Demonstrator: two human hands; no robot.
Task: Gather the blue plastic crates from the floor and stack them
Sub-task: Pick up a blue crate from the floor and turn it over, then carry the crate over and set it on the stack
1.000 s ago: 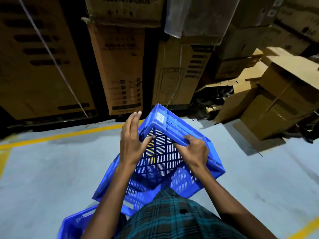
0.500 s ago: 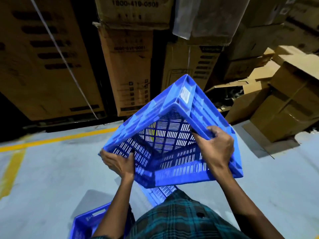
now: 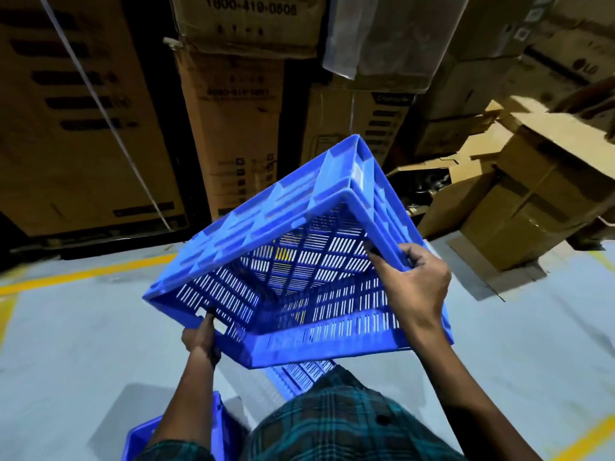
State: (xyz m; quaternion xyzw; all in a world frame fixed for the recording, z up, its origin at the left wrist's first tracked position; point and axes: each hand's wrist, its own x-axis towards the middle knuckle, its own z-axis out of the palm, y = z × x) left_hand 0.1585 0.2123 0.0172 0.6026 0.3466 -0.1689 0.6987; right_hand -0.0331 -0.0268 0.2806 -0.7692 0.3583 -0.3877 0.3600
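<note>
Both hands, left hand [image 3: 199, 337] and right hand [image 3: 412, 281], clamp the tilted blue crate [image 3: 266, 234] rim.

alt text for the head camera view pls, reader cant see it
Two bare hands hold a blue slatted plastic crate in the air, tilted with its open top toward the camera, the left hand at its lower corner and the right hand on its right rim. Below lie a grey floor with yellow lines, another blue crate, and stacked cardboard boxes behind.
</note>
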